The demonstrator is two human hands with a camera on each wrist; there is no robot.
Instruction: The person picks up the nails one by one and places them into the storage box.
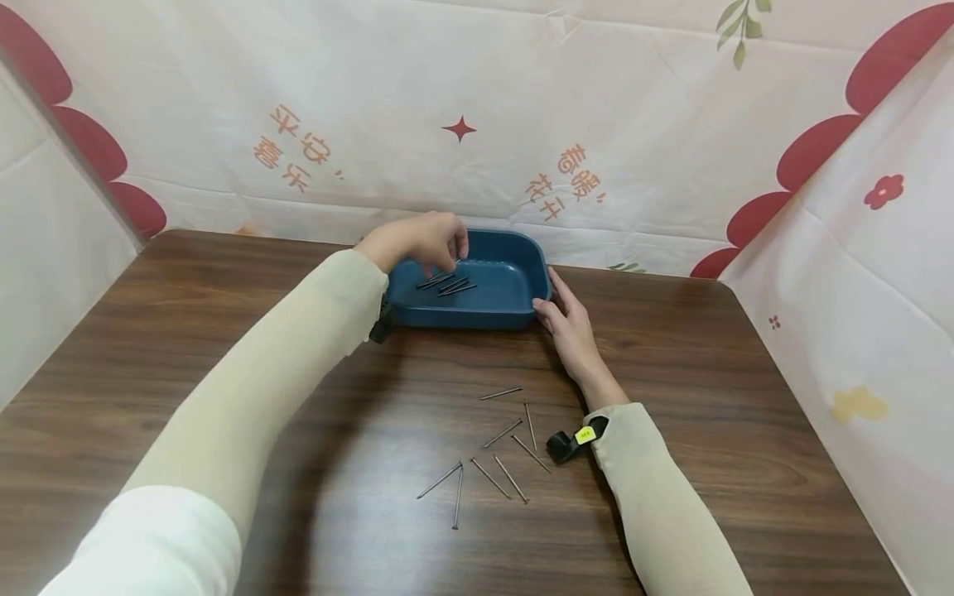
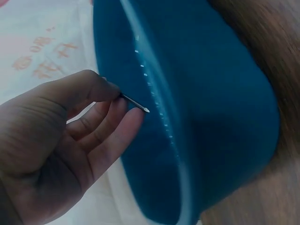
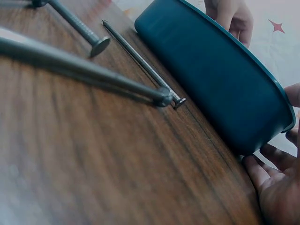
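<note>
A blue rectangular tray (image 1: 462,319) stands on the far part of the table. Over its left side is my left hand (image 1: 431,240); in the left wrist view its thumb and fingers pinch a nail (image 2: 135,102), point outward, inside the rim. Several dark nails (image 1: 456,290) lie together on the tray floor beneath that hand. My right hand (image 1: 572,335) grips the tray's right end, thumb at the rim and fingers along the outer wall, as the right wrist view also shows.
Several loose nails (image 1: 510,478) are scattered on the brown wooden table (image 1: 671,372) in front of the tray, left of the right wrist. A printed white cloth (image 1: 462,74) hangs behind the table's far edge.
</note>
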